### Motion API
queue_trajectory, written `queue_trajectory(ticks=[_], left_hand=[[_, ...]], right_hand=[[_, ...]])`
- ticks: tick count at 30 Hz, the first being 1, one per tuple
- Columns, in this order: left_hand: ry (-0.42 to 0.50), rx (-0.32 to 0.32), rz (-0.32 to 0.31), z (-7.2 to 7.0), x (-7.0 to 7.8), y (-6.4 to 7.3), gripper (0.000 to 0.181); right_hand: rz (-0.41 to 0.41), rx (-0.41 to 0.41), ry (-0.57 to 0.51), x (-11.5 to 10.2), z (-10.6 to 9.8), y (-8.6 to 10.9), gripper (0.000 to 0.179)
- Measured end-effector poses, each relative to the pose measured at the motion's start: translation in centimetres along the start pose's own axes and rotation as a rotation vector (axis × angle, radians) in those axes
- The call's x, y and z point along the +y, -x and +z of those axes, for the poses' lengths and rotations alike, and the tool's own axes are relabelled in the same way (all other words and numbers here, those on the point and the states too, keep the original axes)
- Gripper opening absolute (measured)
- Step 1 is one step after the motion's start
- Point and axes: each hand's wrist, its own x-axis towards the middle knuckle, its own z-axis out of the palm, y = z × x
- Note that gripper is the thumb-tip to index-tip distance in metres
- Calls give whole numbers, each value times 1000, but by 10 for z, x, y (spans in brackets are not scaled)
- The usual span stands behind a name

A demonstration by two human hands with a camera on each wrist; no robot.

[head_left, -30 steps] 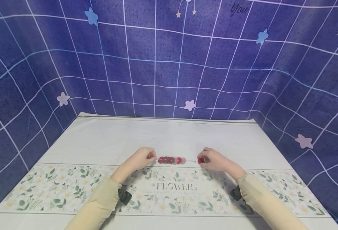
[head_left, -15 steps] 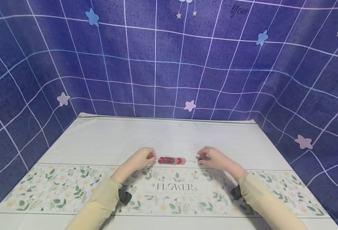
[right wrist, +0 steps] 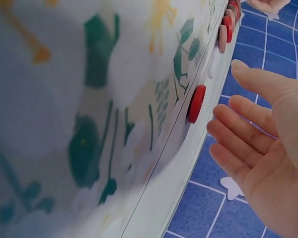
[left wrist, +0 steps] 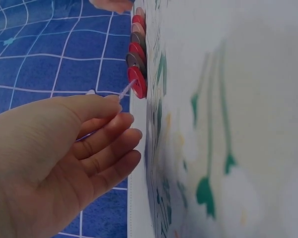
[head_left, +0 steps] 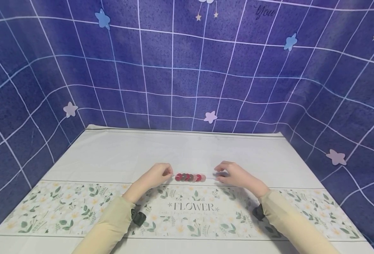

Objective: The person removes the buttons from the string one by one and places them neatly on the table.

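A row of several red, grey and pink buttons (head_left: pixel 190 177) lies strung on a thin pale cord (head_left: pixel 209 178) on the white tablecloth (head_left: pixel 187 151). My left hand (head_left: pixel 166 173) pinches the cord's left end just beside the first red button (left wrist: pixel 137 82); the left wrist view shows the cord (left wrist: pixel 126 89) between thumb and forefinger of that hand (left wrist: pixel 120 110). My right hand (head_left: pixel 220 173) hovers at the cord's right end with fingers spread and holds nothing. A loose red button (right wrist: pixel 196 103) lies on the cloth just in front of the right hand (right wrist: pixel 233 111).
The cloth has a floral band with the word FLOWER (head_left: pixel 191 206) along the near side. A blue grid backdrop (head_left: pixel 187 70) with paper stars walls in the table at the back and both sides. The table's far edge (head_left: pixel 187 131) is behind the hands.
My right hand has let go of the loose red button, opened its fingers and shifted slightly left. The left hand and the strung buttons have not moved.
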Motion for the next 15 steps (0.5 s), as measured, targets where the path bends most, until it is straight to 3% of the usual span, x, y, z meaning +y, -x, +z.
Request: queue_trajectory(ticks=[15], left_hand=[[-11, -10, 7, 1, -1, 0, 6]], right_hand=[[-27, -9, 1, -8, 3, -10, 29]])
